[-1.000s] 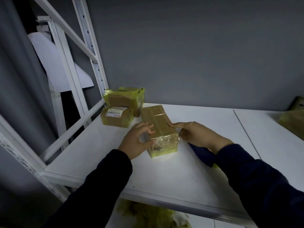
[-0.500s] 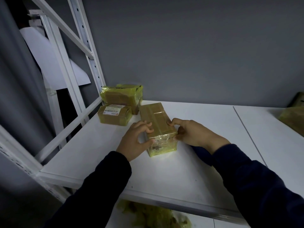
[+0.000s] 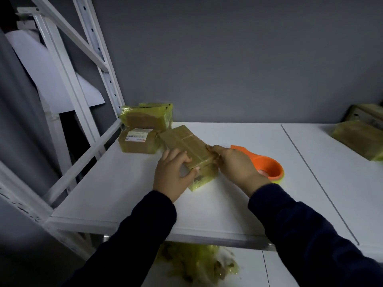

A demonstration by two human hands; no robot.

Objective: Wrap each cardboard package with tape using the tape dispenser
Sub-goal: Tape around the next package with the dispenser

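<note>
"One shelf (image 3: 228, 204), one box (image 3: 186, 141) lying flat on it. Which step?"
"Pressing tape down, I'd judge. The left hand (image 3: 172, 175) curls round its near end, the right hand (image 3: 234, 164) clamps its side. Next move: free the right hand for the tape dispenser (image 3: 267, 164) just beside it."

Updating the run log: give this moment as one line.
left hand grips package | right hand holds its right side | tape dispenser lies unheld on shelf

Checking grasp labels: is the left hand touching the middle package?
Touching. Head view: left hand grips middle package at its near corner, fingers on top, thumb on its end.
</note>
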